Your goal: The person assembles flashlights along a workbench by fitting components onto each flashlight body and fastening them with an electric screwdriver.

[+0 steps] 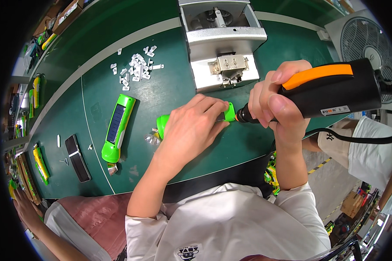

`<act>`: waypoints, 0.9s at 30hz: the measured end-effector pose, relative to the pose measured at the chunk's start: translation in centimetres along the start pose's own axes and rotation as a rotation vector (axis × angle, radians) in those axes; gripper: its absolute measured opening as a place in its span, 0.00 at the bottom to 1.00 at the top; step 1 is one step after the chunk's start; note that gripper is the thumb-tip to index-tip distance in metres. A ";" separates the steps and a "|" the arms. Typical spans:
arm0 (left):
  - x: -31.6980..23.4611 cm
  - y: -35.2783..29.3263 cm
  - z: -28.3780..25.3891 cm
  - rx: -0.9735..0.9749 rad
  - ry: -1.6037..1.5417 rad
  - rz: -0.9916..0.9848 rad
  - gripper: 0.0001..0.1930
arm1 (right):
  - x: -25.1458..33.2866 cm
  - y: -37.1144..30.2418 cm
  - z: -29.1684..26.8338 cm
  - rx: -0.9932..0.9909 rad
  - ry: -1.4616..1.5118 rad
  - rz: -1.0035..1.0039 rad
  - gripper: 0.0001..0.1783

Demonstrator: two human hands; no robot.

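Under my left hand [195, 126] lies a green flashlight [162, 125], mostly covered by the palm, with fingers wrapped over its body. A clear reflector piece [153, 138] shows at its wide end. My right hand [284, 98] grips a black electric screwdriver [342, 91] with an orange lever, held nearly level. Its tip is at the flashlight's narrow green end [230, 112]; whether a screw sits there is too small to see. To the left rests a second green flashlight [118, 126] with a dark solar panel, a silvery reflector [112, 168] at its lower end.
A metal machine [224, 48] stands at the back middle of the green table [170, 65]. Small white plastic parts [139, 67] lie scattered left of it. Farther left are a phone [78, 158] and a yellow-green flashlight [41, 163]. A fan [365, 41] stands right; other people are on both sides.
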State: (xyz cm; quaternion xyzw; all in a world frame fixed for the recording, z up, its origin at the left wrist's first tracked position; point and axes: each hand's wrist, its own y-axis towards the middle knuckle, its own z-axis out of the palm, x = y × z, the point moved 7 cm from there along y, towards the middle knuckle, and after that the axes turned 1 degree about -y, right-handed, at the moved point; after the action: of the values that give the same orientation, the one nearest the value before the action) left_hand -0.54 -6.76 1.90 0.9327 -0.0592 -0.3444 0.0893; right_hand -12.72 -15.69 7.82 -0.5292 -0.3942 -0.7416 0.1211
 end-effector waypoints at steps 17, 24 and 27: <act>-0.2 -0.1 0.1 0.019 0.027 0.017 0.15 | -0.9 -1.7 1.1 0.085 -0.195 -0.111 0.16; -0.1 0.1 -0.1 0.034 0.036 0.017 0.15 | -0.9 -2.0 1.8 0.134 -0.136 -0.111 0.15; -0.3 -0.1 -0.2 0.049 0.066 0.004 0.15 | -0.7 -2.1 2.4 0.163 -0.101 -0.118 0.14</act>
State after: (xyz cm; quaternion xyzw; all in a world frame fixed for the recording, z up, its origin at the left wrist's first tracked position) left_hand -0.65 -6.56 2.27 0.9453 -0.0665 -0.3118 0.0688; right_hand -12.05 -12.78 6.54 -0.5301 -0.4893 -0.6852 0.1001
